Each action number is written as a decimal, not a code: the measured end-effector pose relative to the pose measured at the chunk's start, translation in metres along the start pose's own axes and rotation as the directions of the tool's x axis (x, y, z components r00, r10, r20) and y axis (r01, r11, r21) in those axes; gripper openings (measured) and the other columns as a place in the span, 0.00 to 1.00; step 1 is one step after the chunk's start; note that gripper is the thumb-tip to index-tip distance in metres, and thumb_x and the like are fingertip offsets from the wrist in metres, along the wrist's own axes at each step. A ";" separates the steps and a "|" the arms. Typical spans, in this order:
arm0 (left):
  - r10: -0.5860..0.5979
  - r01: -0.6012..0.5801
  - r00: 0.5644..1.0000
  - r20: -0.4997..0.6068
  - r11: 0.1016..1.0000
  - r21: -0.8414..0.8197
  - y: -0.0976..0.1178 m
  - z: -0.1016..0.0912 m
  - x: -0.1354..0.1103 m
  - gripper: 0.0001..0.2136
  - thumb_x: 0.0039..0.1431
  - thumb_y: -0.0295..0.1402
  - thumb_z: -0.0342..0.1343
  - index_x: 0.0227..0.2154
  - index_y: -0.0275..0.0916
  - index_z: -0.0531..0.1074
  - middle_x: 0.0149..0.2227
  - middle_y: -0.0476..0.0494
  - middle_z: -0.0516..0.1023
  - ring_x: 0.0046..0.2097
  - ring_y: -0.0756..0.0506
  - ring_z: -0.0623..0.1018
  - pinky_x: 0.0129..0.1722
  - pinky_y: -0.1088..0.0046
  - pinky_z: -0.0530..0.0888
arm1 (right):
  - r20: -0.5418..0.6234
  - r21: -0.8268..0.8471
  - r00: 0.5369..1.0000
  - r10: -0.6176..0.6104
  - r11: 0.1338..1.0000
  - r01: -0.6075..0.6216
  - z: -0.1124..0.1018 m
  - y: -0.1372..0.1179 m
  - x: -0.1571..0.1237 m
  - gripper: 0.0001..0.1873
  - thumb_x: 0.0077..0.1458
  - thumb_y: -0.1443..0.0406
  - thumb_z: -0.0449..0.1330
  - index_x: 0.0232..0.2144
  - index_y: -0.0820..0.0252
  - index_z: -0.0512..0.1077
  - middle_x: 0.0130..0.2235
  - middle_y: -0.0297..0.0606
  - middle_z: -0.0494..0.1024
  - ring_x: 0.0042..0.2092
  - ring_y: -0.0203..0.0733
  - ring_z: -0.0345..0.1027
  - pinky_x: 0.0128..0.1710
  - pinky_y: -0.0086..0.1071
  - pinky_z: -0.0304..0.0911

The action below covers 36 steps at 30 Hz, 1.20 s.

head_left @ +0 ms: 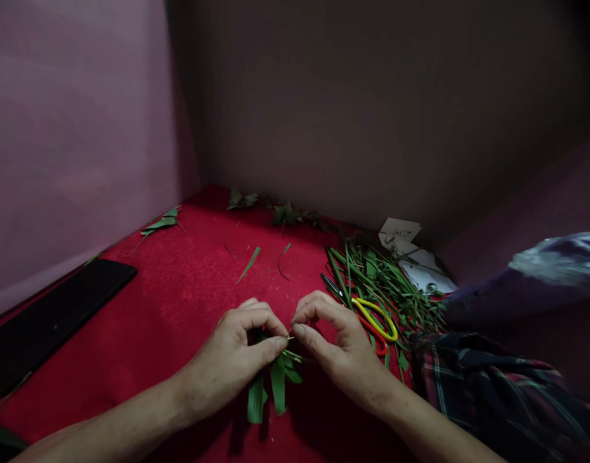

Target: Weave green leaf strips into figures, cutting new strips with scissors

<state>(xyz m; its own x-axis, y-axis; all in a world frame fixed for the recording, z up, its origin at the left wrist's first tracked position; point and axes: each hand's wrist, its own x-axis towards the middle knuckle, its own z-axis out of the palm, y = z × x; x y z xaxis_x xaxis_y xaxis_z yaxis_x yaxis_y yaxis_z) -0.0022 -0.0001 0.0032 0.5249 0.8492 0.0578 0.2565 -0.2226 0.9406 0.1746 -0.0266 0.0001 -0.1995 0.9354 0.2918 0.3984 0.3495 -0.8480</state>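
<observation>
My left hand (237,350) and my right hand (333,341) meet over a red cloth (169,302), fingertips pinched together on a small bundle of green leaves (274,382). The leaves hang down below my fingers, and a thin stem tip shows between the two pinches. Just right of my right hand lie scissors with yellow and red handles (376,321), resting on a pile of green stems and leaves (386,283).
A flat black object (49,315) lies at the left edge. Loose leaves (162,222) and leaf scraps (285,212) are scattered toward the back wall. White paper (411,251) sits behind the stems. Plaid fabric (492,386) and a purple cloth (526,283) lie at the right.
</observation>
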 end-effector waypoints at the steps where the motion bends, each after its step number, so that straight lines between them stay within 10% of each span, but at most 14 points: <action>1: 0.003 -0.003 1.000 0.005 1.000 -0.004 0.000 0.000 0.000 0.05 0.52 0.29 0.54 0.23 0.38 0.72 0.26 0.48 0.69 0.36 0.46 0.68 0.37 0.67 0.63 | 0.003 0.004 1.000 0.000 1.000 0.000 0.000 0.001 0.000 0.08 0.52 0.76 0.56 0.25 0.60 0.67 0.29 0.32 0.67 0.33 0.35 0.62 0.35 0.30 0.59; 11: 0.046 -0.043 0.998 -0.053 0.998 0.055 0.004 0.000 0.000 0.06 0.53 0.27 0.53 0.23 0.39 0.72 0.26 0.48 0.71 0.34 0.46 0.70 0.36 0.68 0.64 | -0.220 -0.127 0.964 -0.152 0.984 0.126 0.000 -0.003 -0.002 0.09 0.53 0.73 0.55 0.35 0.58 0.70 0.37 0.38 0.69 0.40 0.40 0.64 0.41 0.35 0.59; 25: 0.160 -0.143 0.986 -0.051 0.960 0.242 -0.001 0.005 0.001 0.07 0.54 0.25 0.52 0.24 0.38 0.72 0.25 0.49 0.70 0.34 0.47 0.69 0.36 0.70 0.65 | -0.067 -0.351 0.977 -0.201 0.922 0.166 0.010 -0.004 -0.010 0.05 0.52 0.72 0.56 0.31 0.61 0.71 0.33 0.39 0.71 0.36 0.41 0.63 0.37 0.38 0.55; 33: 0.128 -0.115 0.991 -0.050 0.971 0.212 -0.001 0.004 0.001 0.07 0.54 0.26 0.53 0.23 0.39 0.72 0.25 0.49 0.70 0.34 0.47 0.69 0.35 0.70 0.65 | 0.023 0.017 0.997 0.070 0.997 -0.071 0.002 -0.003 0.001 0.07 0.50 0.72 0.56 0.23 0.60 0.68 0.27 0.33 0.68 0.31 0.36 0.61 0.33 0.32 0.57; 36: 0.113 -0.103 0.992 -0.048 0.978 0.179 0.000 0.005 0.000 0.07 0.53 0.25 0.53 0.22 0.39 0.72 0.25 0.49 0.71 0.34 0.47 0.69 0.35 0.70 0.65 | 0.177 0.299 0.945 0.275 0.900 -0.318 -0.002 -0.001 0.005 0.07 0.50 0.68 0.58 0.22 0.62 0.67 0.25 0.31 0.66 0.26 0.33 0.58 0.27 0.28 0.55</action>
<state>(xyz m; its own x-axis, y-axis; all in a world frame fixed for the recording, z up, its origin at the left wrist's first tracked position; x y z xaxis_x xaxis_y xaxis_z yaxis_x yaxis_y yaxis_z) 0.0020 -0.0023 0.0016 0.5107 0.8407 0.1800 0.3426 -0.3911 0.8542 0.1749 -0.0217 0.0031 -0.2375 0.9707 -0.0359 0.1544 0.0012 -0.9880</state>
